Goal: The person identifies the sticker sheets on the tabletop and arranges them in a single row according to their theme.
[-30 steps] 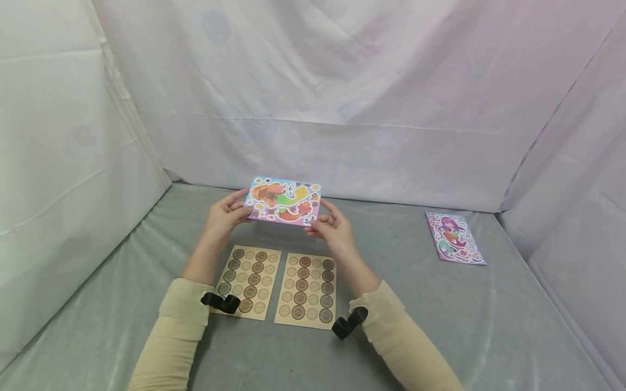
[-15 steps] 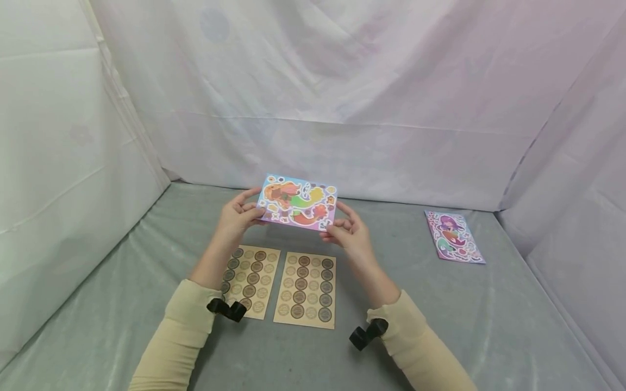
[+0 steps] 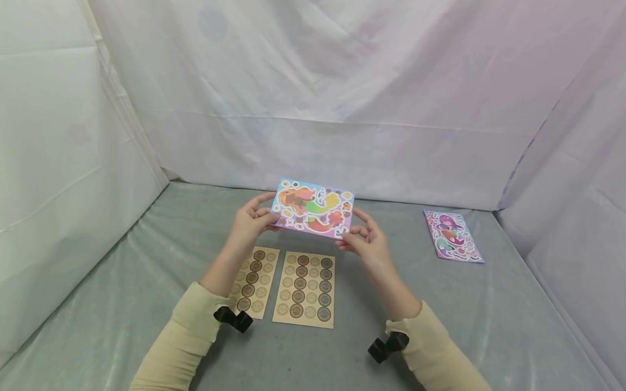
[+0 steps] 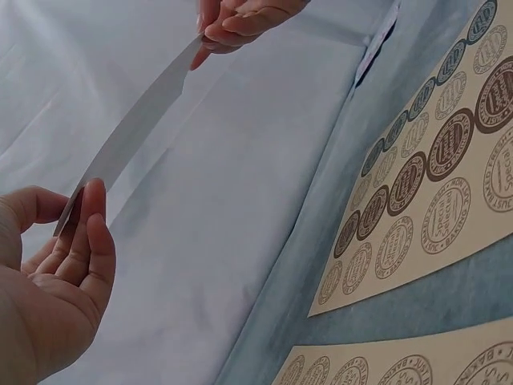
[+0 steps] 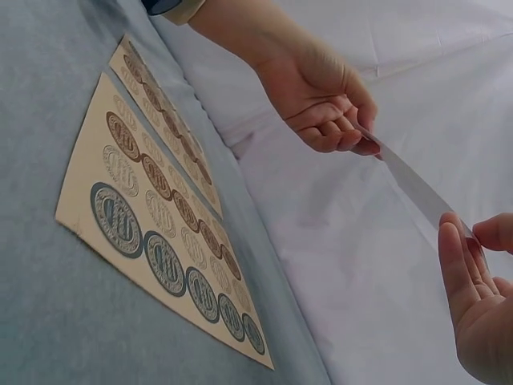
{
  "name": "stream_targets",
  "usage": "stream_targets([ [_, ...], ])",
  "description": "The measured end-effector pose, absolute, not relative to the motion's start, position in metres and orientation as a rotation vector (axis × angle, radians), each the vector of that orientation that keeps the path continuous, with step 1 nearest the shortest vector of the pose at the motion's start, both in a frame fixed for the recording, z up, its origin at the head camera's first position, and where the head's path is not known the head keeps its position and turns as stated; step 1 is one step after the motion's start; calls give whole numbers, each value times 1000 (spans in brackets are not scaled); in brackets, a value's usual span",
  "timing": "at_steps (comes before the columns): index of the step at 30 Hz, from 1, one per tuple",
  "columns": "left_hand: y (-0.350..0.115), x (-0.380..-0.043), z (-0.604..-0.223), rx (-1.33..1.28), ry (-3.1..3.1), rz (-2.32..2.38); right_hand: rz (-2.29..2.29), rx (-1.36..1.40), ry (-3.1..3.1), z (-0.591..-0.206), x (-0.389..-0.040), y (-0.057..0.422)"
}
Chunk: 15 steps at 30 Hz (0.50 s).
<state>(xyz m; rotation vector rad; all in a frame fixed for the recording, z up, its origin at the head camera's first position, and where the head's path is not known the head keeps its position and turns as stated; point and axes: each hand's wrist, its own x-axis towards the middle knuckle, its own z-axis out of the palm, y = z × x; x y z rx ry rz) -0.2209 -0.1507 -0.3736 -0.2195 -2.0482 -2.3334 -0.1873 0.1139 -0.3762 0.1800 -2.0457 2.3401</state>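
Left grip (image 3: 248, 222), right grip (image 3: 368, 240) pinch mermaid sheet (image 3: 313, 208) midair

Beige sleeves (image 3: 178, 334) carry black wrist cameras (image 3: 242, 322).

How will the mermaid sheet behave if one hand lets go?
The mermaid sheet is probably light, since it looks paper-thin edge-on in both wrist views. It likely flexes, as it bows between the left hand and right hand, so the freed end might dip. A total flop seems less likely: its middle barely sags.
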Motion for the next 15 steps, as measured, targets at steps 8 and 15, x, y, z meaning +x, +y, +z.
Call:
stream_targets([
  [8, -135, -212, -374, -223, -2046, -2348, 2318, 176, -2060, -374, -174, 128],
  [15, -120, -202, -372, -205, -2018, -2388, 2296, 151, -2095, -371, -165, 143],
])
